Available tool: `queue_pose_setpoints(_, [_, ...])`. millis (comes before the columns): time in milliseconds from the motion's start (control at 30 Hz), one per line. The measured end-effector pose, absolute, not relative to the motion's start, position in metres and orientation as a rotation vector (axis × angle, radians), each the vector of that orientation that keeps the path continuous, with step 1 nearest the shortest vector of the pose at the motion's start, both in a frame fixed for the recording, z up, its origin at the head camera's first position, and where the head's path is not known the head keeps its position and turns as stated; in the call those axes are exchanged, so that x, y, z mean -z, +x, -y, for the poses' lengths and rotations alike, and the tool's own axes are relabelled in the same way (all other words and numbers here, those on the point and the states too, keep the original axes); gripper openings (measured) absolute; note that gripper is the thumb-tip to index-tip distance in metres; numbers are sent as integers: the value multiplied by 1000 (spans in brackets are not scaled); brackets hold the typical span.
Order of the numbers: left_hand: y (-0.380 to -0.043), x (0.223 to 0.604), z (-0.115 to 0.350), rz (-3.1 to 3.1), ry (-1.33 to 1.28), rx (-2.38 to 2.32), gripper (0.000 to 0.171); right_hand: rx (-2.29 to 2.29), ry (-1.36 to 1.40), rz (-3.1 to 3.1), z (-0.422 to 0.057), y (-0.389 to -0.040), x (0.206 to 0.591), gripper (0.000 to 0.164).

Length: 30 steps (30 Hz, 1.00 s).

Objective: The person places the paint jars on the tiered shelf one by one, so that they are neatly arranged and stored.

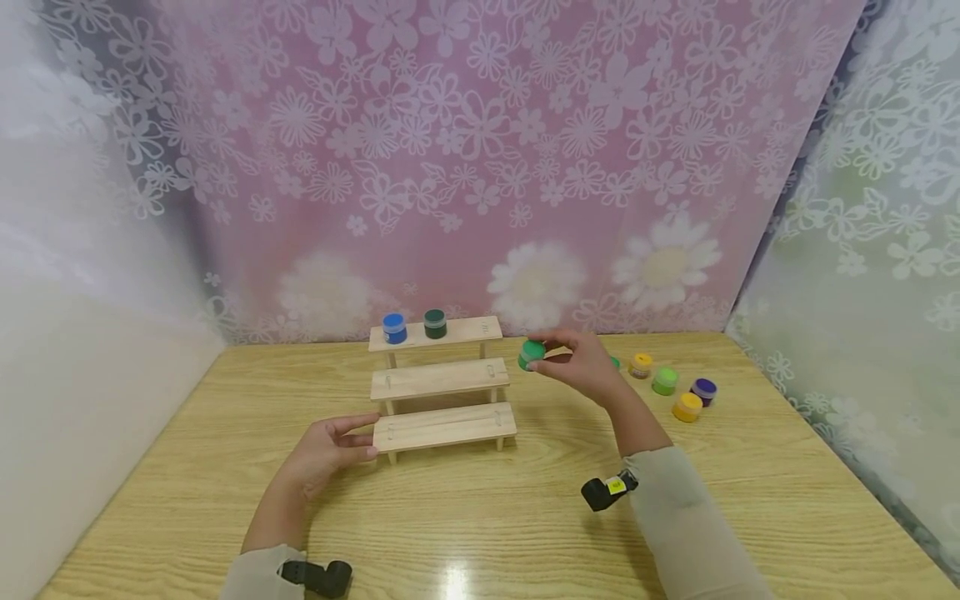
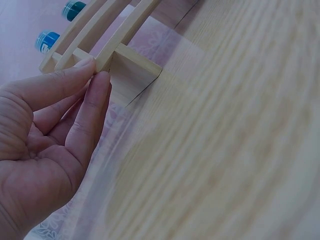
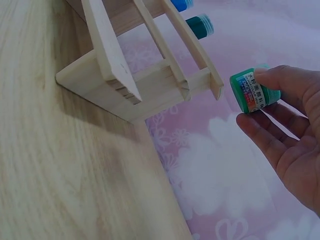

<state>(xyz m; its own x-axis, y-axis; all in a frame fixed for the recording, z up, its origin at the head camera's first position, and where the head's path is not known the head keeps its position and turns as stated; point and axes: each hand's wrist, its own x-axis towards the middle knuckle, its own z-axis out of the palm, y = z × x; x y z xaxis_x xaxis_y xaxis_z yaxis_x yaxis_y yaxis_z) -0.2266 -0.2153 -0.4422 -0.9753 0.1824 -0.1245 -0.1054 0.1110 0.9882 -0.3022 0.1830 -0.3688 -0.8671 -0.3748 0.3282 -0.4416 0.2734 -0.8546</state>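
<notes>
A three-step wooden stand (image 1: 444,427) is on the table. My left hand (image 1: 322,454) pinches the left end of its lowest step between thumb and fingers, as the left wrist view shows close up. On the top step sit a blue paint jar (image 1: 394,330) and, to its right, a dark green paint jar (image 1: 435,325). My right hand (image 1: 583,368) grips a green paint jar (image 1: 530,356) between thumb and fingers, just right of the stand. In the right wrist view this jar (image 3: 248,92) is tilted, with its printed label showing, near the top step's end.
Right of my right hand stand two yellow jars (image 1: 687,407), a light green jar (image 1: 664,382) and a purple jar (image 1: 703,391). Another green jar (image 1: 615,363) is mostly hidden behind the hand. A pink flowered curtain (image 1: 450,167) hangs behind the table (image 1: 465,517).
</notes>
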Motion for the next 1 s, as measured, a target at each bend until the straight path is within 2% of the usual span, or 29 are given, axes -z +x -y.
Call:
queue_pose_setpoints(533, [-226,441,216,-2165,84,-1962,56,-1553,754,2539,-168,-313,344,43])
queue_pose_setpoints(1000, [-228,445,217,-2165,83,-1973,56,-1460,740,2574,-143,-332,338,42])
